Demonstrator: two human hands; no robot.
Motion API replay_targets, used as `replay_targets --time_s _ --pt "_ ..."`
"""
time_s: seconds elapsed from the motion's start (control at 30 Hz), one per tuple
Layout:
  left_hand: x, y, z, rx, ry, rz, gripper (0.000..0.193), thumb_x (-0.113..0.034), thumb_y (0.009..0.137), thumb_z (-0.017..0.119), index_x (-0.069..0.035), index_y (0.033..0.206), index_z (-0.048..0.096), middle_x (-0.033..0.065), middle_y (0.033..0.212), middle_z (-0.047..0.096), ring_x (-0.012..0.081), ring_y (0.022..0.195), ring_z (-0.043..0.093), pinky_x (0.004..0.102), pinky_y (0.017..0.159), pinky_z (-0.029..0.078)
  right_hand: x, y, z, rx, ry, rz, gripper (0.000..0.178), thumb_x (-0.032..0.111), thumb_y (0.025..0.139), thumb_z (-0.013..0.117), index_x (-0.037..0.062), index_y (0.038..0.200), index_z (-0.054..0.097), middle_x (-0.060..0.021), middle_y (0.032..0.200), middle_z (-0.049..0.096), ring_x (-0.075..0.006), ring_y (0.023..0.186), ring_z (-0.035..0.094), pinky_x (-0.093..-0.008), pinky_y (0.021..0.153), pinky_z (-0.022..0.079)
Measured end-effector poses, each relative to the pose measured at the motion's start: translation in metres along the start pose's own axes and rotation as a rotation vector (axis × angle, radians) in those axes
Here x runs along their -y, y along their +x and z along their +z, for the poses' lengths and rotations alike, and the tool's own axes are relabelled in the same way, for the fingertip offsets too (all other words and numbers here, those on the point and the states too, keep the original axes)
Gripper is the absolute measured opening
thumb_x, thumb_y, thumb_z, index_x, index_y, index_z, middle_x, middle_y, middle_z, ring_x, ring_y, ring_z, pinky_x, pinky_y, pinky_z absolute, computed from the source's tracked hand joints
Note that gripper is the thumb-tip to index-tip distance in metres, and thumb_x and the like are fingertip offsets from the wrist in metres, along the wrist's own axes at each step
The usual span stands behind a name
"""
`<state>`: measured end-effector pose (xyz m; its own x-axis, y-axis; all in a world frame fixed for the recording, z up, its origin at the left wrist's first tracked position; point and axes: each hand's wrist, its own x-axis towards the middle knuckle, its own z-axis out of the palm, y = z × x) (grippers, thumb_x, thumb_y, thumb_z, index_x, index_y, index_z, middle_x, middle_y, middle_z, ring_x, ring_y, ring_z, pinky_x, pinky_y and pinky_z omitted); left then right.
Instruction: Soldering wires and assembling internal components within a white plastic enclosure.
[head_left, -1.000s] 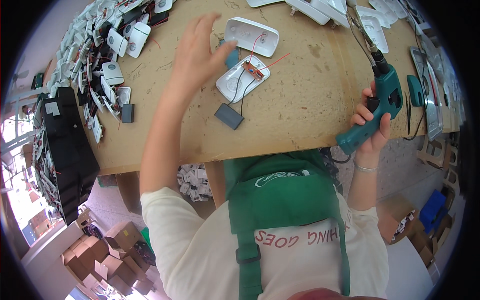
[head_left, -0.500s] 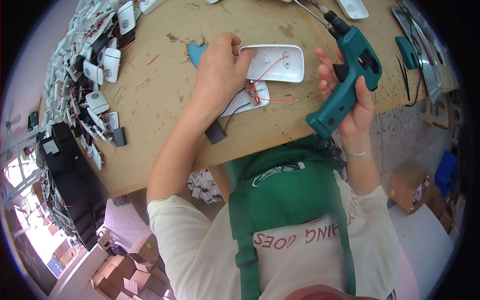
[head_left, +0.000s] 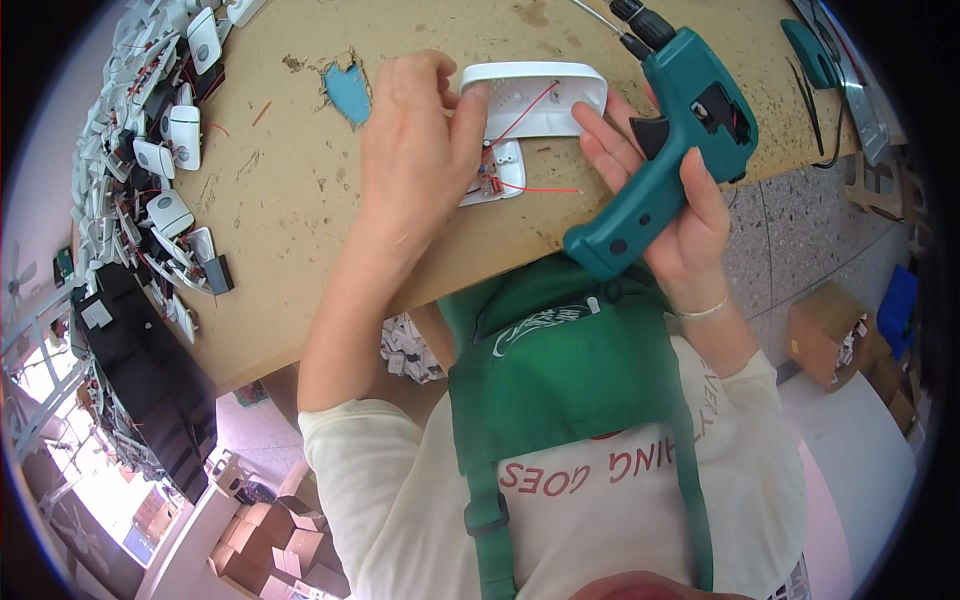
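Observation:
My left hand [head_left: 418, 135] pinches the left end of a white plastic shell [head_left: 530, 122], which is tipped up with its hollow side facing me. Below it lies a matching white half [head_left: 510, 168] with a small circuit board [head_left: 490, 184] in it; my left fingers partly cover it. One red wire runs from the board up into the shell, another sticks out to the right. A green power screwdriver [head_left: 692, 85] rests in my right hand [head_left: 690, 245], its bit pointing up and left. The fingertips of that hand reach the shell's right edge.
White device parts with wires [head_left: 150, 150] are heaped along the table's left side. A blue patch [head_left: 347, 93] shows through the torn brown table cover [head_left: 290, 200]. Black tweezers [head_left: 806, 105] and a metal tray [head_left: 865, 120] lie at the right. A cardboard box [head_left: 828, 325] stands on the floor.
My right hand has moved left with the screwdriver, and its fingertips now meet the shell. The shell is tilted up more steeply. A black block near my left wrist is no longer visible.

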<state>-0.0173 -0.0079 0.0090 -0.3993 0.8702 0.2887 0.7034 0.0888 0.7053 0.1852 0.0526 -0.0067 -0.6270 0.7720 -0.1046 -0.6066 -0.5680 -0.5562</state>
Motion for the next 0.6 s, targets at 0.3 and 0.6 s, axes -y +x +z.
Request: replay_targets --time_s 0.3,0.6 --pt "-0.010 -0.036 -0.007 0.099 0.143 0.634 0.036 -0.004 0.067 0.074 -0.003 0.101 0.063 0.0095 0.095 0.063 0.0256 0.081 0.060 0.0315 0.066 0.048 0.006 0.020 -0.017 0.065 -0.012 0.013 0.066 0.023 0.091 0.059 0.0007 0.143 0.024 -0.0276 0.143 0.030 -0.0456 0.132 0.032 -0.0524 0.112 0.026" --pt "0.004 -0.030 0.010 -0.082 0.012 0.428 0.031 0.003 0.072 0.063 -0.006 0.102 0.064 0.0052 0.087 0.057 0.0180 0.064 0.060 0.0301 0.052 0.052 0.013 0.029 -0.010 0.100 -0.186 0.042 0.070 0.031 0.094 0.052 -0.0019 0.145 0.018 -0.0296 0.148 0.020 -0.0447 0.137 0.021 -0.0489 0.116 0.018"
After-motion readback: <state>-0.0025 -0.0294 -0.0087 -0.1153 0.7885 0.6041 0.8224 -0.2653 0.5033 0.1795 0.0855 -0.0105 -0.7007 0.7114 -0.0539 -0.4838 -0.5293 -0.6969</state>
